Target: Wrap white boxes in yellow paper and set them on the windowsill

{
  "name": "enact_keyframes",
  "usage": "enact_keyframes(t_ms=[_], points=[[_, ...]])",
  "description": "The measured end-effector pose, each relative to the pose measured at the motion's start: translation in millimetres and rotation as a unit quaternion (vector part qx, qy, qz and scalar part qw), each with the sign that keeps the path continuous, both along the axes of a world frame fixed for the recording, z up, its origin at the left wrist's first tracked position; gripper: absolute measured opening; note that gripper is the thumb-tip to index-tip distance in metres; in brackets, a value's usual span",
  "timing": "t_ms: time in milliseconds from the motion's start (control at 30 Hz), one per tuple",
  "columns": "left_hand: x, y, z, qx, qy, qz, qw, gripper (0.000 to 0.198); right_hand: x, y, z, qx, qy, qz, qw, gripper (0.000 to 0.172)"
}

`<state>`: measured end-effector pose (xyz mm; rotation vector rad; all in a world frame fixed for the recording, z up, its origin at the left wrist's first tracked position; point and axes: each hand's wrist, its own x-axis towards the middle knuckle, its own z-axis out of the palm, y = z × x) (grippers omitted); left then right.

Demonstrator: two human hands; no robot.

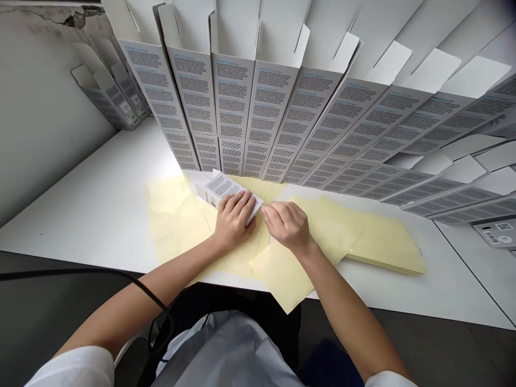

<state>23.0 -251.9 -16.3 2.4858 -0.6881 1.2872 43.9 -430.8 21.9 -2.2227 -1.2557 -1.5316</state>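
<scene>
A small white printed carton (221, 184) lies at a slant on yellow sheets near the middle of the table. My left hand (234, 217) grips it from above, fingers across its top and thumb along the near side. Its left end has a raised flap. Just off the carton's right end is my right hand (285, 223), fingers curled into a pinch. Whatever sits between those fingertips, if anything, is too small to make out. Under and around both hands spread the yellow sheets (173, 220), one of them (288, 285) hanging over the table's front edge.
Tall white cartons (268, 102) with open top flaps stand in a row along the back. Two more cartons (121, 102) lean by the left wall. A stack of yellow sheets (387, 250) lies to the right. A black cable (100, 270) crosses my left forearm.
</scene>
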Motion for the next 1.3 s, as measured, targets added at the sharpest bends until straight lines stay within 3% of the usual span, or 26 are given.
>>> enact_keyframes(t_ms=[367,933,1300], points=[[1.8,-0.4,-0.8,-0.028,0.017,-0.006,0.999,0.047,1.9,3.1,-0.9,-0.028,-0.04,0.002,0.999,0.024],[0.3,-0.2,1.0,-0.029,0.022,-0.012,0.999,0.043,-5.7,5.0,-5.0,-0.069,-0.024,0.027,0.997,0.006],[0.8,-0.4,2.4,-0.024,0.011,-0.006,1.0,0.041,-7.3,4.1,-6.8,-0.091,-0.008,0.027,0.995,0.008]])
